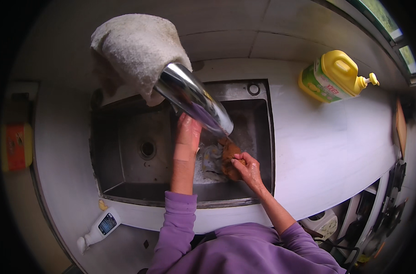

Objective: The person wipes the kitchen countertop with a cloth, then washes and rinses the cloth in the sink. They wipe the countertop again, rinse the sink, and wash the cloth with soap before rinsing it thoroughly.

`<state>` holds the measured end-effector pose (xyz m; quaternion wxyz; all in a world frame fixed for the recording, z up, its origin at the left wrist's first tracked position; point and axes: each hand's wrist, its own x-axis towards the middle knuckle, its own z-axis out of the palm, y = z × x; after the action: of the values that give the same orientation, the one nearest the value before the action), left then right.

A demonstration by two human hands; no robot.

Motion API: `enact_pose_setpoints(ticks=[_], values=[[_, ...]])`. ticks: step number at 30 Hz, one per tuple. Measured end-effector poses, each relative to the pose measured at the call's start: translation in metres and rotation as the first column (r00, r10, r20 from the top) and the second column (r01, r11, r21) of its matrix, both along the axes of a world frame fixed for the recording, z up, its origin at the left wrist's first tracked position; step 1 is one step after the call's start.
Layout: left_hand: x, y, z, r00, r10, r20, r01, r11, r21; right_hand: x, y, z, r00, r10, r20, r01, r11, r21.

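Note:
My right hand (pixel 248 170) grips a wet brown cloth (pixel 230 156) over the right basin of a double steel sink (pixel 270 150). Beneath the cloth, a light patterned cloth (pixel 211 161) lies in the basin with some suds around it. My left hand (pixel 188 132) is raised near the divider, its fingertips partly hidden behind the chrome faucet (pixel 197 99); what it touches, if anything, is not visible. The faucet spout ends just above the brown cloth, and a thin stream seems to leave it. A greyish-white towel (pixel 139 51) is draped over the faucet's upper part.
A yellow detergent jug with a pump (pixel 335 77) lies on the white counter (pixel 317 137), right of the sink. At lower left are a white spray bottle (pixel 105 224) and a small yellowish piece (pixel 102 205). The left basin shows its drain (pixel 147 149).

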<state>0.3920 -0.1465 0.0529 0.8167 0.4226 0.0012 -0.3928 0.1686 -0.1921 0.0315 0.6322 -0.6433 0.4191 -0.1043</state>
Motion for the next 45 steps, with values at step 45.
enact_pose_setpoints(ticks=[45], values=[[-0.033, 0.068, -0.12, 0.937, 0.11, -0.33, 0.046, 0.902, 0.43, 0.098, -0.065, -0.142, 0.925, 0.009, -0.381, -0.224, 0.821, -0.526]])
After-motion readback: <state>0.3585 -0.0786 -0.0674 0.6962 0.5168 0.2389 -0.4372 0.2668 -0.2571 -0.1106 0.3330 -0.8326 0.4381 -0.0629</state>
